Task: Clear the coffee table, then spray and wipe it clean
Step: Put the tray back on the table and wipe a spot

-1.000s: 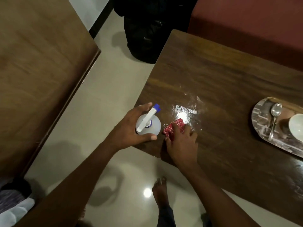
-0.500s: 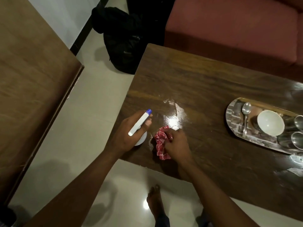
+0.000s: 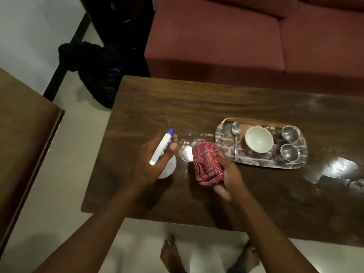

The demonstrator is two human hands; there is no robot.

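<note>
Now the left hand (image 3: 146, 166) grips the spray bottle (image 3: 160, 149), nozzle toward one o'clock for misting; the right hand (image 3: 229, 175), at three o'clock, clutches the cloth (image 3: 205, 163) for wiping.

The round body of the white plastic spray bottle with the blue nozzle (image 3: 169, 168) is mostly hidden under the left hand (image 3: 150, 164). The lower fold of the red checked cloth (image 3: 205, 164) disappears into the right hand (image 3: 229, 175), whose underside is blurred. The dark wooden counter (image 3: 256, 203) and the red upholstered sofa (image 3: 216, 36) run off the right edge, and the bare feet (image 3: 169, 253) are cut by the bottom edge.
</note>
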